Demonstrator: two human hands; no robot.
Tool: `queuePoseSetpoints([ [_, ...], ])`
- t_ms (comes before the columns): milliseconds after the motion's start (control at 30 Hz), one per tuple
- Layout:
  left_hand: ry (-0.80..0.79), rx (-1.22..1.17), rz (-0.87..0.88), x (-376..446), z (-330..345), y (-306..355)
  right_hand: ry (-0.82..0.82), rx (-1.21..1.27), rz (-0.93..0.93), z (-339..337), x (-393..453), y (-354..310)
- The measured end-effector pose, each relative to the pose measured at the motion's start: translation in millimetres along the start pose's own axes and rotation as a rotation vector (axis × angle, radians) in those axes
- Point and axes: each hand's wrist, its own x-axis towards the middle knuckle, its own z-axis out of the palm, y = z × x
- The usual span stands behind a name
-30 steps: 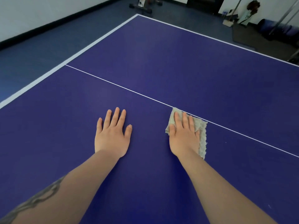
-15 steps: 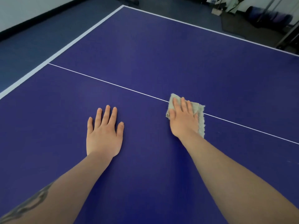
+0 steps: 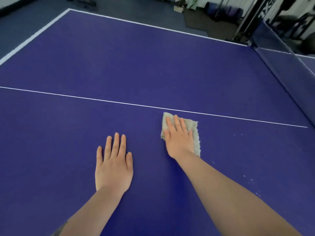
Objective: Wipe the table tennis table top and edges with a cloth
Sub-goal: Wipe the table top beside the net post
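The blue table tennis table top [image 3: 153, 65] fills the view, with a thin white centre line [image 3: 102, 99] across it and white bands along its far and left edges. A folded grey-beige cloth [image 3: 193, 128] lies flat just below the centre line. My right hand [image 3: 178, 138] presses on the cloth with flat fingers and covers most of it. My left hand [image 3: 114, 162] rests palm down on the bare surface to the left, fingers slightly apart, holding nothing.
The net [image 3: 286, 65] runs along the right side of the table. Small white specks [image 3: 250, 181] dot the surface to the right of my right arm. Gym equipment [image 3: 255, 17] and dark floor mats stand beyond the far edge.
The view has swung to the right and the net has come into sight. My right hand and the cloth have slid from on the centre line to just below it. My left hand stays flat.
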Motion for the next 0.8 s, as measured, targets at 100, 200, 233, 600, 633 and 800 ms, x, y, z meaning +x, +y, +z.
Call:
queuePoseSetpoints([
  [100, -0.011, 0.021, 0.079, -15, 13, 27, 0.043, 0.037, 0.237, -2, -29, 51],
  [200, -0.005, 0.015, 0.095, -18, 18, 38, 0.070, 0.026, 0.220, 13, -72, 40],
  [233, 0.013, 0.009, 0.097, -17, 19, 39, 0.061, 0.015, 0.144, 16, -80, 29],
  [600, -0.047, 0.019, 0.119, -44, 16, 54, 0.075, 0.092, 0.349, 1, -111, 141],
  [633, -0.053, 0.022, 0.133, -52, 18, 62, 0.078, 0.092, 0.389, 4, -132, 147],
  [800, -0.065, -0.001, 0.256, -93, 35, 119, 0.042, 0.049, 0.202, 21, -187, 107],
])
